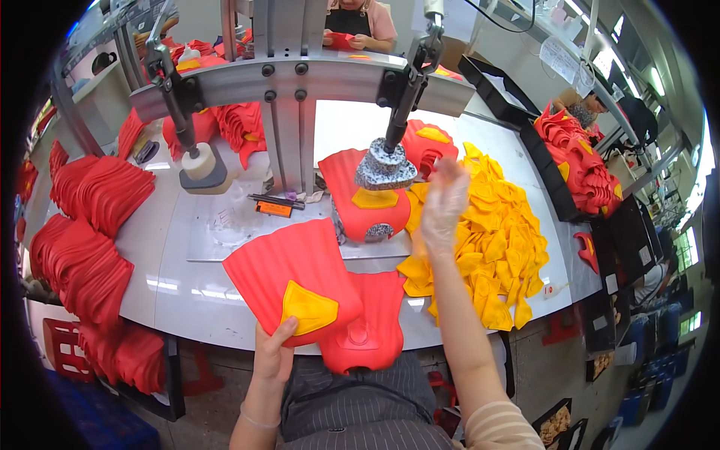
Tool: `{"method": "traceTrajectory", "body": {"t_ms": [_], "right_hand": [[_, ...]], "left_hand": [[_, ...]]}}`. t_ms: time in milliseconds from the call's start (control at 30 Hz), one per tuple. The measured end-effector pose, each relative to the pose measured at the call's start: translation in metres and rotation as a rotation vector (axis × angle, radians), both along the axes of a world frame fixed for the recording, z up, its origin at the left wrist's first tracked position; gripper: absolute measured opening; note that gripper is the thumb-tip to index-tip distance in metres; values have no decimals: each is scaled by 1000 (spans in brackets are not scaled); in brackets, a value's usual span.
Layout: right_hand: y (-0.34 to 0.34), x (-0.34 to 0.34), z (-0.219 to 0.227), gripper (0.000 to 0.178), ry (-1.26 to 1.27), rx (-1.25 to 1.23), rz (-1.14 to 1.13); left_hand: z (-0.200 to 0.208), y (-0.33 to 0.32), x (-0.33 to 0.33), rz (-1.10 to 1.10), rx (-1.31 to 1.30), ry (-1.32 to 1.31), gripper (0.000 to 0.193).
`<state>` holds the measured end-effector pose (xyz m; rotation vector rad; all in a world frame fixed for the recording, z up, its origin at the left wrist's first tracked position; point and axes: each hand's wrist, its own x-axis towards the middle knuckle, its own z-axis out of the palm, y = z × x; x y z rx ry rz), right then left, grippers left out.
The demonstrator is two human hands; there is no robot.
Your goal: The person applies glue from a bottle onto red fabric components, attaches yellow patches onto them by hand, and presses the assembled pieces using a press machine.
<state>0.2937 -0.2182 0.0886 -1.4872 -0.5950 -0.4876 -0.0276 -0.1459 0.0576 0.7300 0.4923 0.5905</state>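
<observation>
My left hand (274,352) grips the lower edge of a flared red foam piece (281,259), its thumb on the yellow patch (309,311) that lies on it. Another red molded piece (367,311) rests at the table's front edge, partly under the first. My right hand (444,210), in a thin clear glove, is raised with fingers stretched upward, slightly blurred, beside the clamp. There a speckled press pad (385,169) bears on a yellow patch (375,198) on a red piece (341,176), which sits over a speckled form (379,231).
A heap of yellow patches (495,247) covers the table's right side. Stacked red pieces (75,262) line the left. A metal frame (292,82) carries a second clamp with a pale pad (201,169). Black bins (570,165) stand far right; a person works opposite.
</observation>
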Motion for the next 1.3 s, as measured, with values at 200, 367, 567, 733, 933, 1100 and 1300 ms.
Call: {"method": "traceTrajectory", "body": {"t_ms": [200,367,567,733,933,1100,1300], "right_hand": [[14,-5,-46,56,7,-713,-75],[19,-22,-29,69,301,-534,-148],[9,-36,-49,57,168,-293,-60],[-23,-18,-58,45,536,127,209],[-53,41,17,44,650,303,261],[-18,149,26,53,718,320,205],[-7,206,-9,55,606,-612,-279]], "left_hand": [[0,1,-2,-16,14,3,61],[2,-4,8,1,-15,1,64],[-3,-5,14,-4,-10,42,64],[-3,0,16,7,5,30,63],[-12,11,7,43,-9,55,62],[-6,4,11,39,10,46,62],[-13,3,10,10,52,46,57]]}}
